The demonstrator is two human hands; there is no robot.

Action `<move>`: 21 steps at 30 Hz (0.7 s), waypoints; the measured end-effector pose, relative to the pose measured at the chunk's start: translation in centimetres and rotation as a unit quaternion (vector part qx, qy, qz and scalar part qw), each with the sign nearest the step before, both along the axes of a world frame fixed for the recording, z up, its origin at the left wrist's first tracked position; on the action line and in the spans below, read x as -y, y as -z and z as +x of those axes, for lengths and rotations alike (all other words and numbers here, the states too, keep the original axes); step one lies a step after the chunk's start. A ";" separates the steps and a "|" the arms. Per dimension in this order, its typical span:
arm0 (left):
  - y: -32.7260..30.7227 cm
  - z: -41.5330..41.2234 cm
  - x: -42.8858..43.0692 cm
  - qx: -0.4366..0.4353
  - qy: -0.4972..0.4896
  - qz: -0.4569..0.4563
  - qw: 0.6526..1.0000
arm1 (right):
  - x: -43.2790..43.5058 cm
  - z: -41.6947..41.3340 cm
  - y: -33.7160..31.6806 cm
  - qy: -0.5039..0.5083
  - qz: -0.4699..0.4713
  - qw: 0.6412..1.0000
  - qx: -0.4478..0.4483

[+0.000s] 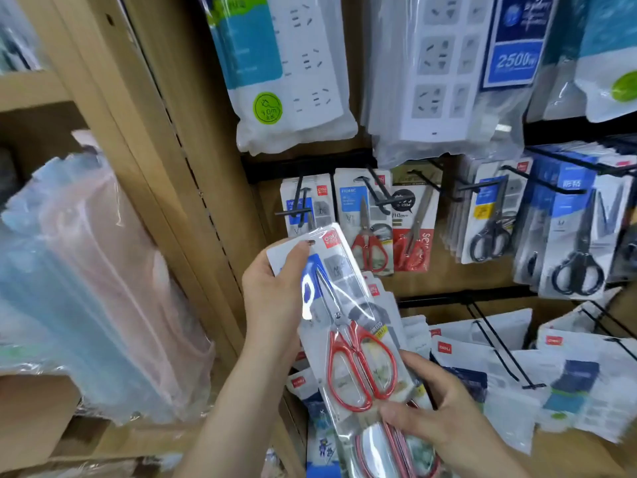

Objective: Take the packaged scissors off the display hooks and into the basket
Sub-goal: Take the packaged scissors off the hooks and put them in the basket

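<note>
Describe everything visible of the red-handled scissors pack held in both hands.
The scissors pack is a white card with a blue panel and red logo under glossy clear plastic. Red loop handles sit low, steel blades point up. Off the hooks, it tilts with its top to the left. The left hand grips its top, thumb by the hang hole; the right hand pinches its bottom end over more packs.

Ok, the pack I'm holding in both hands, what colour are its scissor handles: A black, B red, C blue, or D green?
B: the pack, pinched at the top by the left hand and held at the bottom by the right hand, shows red handles.
</note>
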State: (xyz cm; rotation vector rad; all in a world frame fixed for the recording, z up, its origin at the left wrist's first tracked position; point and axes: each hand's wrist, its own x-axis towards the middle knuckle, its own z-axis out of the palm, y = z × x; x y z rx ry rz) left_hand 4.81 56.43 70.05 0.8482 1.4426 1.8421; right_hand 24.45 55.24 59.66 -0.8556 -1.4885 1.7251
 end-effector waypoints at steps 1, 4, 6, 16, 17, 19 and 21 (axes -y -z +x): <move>0.0 -0.3 0.0 -0.011 -0.002 0.007 1.000 | 0.0 -0.3 0.0 -0.011 -0.011 1.000 -0.014; -0.4 -1.3 -0.2 -0.022 -0.019 0.028 0.999 | -0.3 -0.7 0.0 -0.013 -0.021 0.999 -0.025; -1.0 -2.3 -0.7 -0.029 -0.030 0.037 0.998 | -0.4 -0.6 0.2 0.014 -0.031 0.999 -0.038; -1.8 -3.5 -2.3 -0.141 -0.008 -0.014 0.990 | -1.8 0.0 -0.3 0.112 0.044 0.993 0.003; -1.8 -3.7 -2.4 -0.154 -0.004 -0.022 0.988 | -1.9 0.2 -0.3 0.118 0.045 0.992 -0.002; -1.8 -4.0 -2.4 -0.161 0.004 -0.031 0.986 | -2.0 0.4 -0.6 0.123 0.044 0.991 -0.002; -1.7 -4.2 -2.3 -0.159 0.009 -0.031 0.987 | -2.1 0.7 -1.0 0.123 0.033 0.992 0.002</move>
